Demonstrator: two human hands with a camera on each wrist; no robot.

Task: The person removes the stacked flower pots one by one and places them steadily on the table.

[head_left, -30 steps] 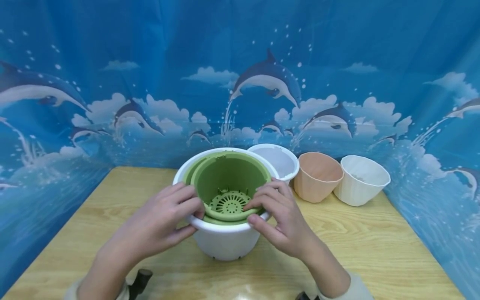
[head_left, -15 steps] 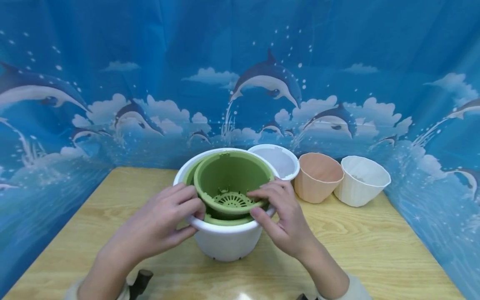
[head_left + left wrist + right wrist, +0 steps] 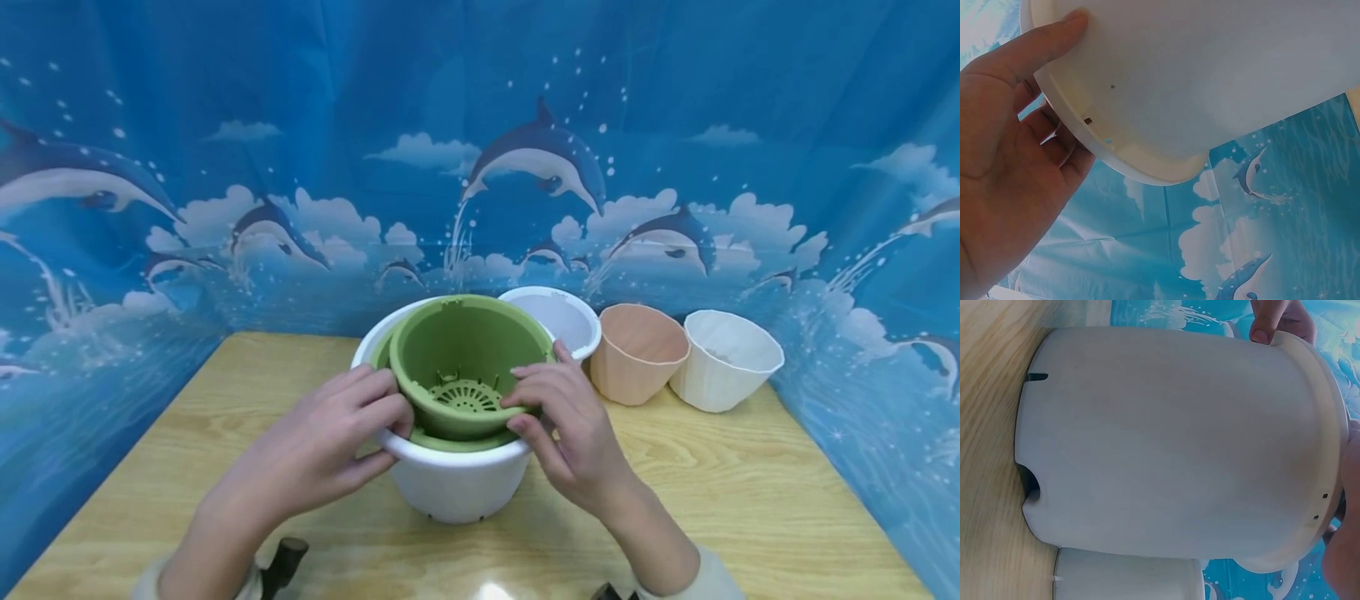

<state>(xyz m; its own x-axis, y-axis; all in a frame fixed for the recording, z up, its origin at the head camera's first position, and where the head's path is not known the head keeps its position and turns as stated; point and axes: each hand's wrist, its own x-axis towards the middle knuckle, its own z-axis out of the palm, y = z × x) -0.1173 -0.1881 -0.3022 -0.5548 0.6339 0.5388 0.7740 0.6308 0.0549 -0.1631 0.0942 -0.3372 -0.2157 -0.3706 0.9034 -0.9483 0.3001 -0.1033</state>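
A large white flowerpot [image 3: 459, 492] stands on the table with a green pot [image 3: 456, 445] nested inside it. Within that sits a smaller green pot [image 3: 468, 346] with a slotted bottom, its front rim raised above the other. My left hand [image 3: 337, 437] grips the white flowerpot's rim at the left, fingers over the edge and thumb outside, as the left wrist view also shows. At the right front, my right hand [image 3: 567, 427] pinches the smaller green pot's rim between fingers and thumb. The white wall [image 3: 1166, 444] of the flowerpot hides the green pots in the right wrist view.
Behind to the right stand a pale white pot [image 3: 561, 317], a peach pot [image 3: 637, 358] and a white faceted pot [image 3: 722, 367] in a row. They share the wooden table [image 3: 720, 492]. A blue dolphin-print curtain [image 3: 420, 125] hangs around its back and sides.
The smaller green pot has risen at its front and shifted slightly right, opening a gap above the outer green rim. My right hand has moved up with it; the left hand stays put.
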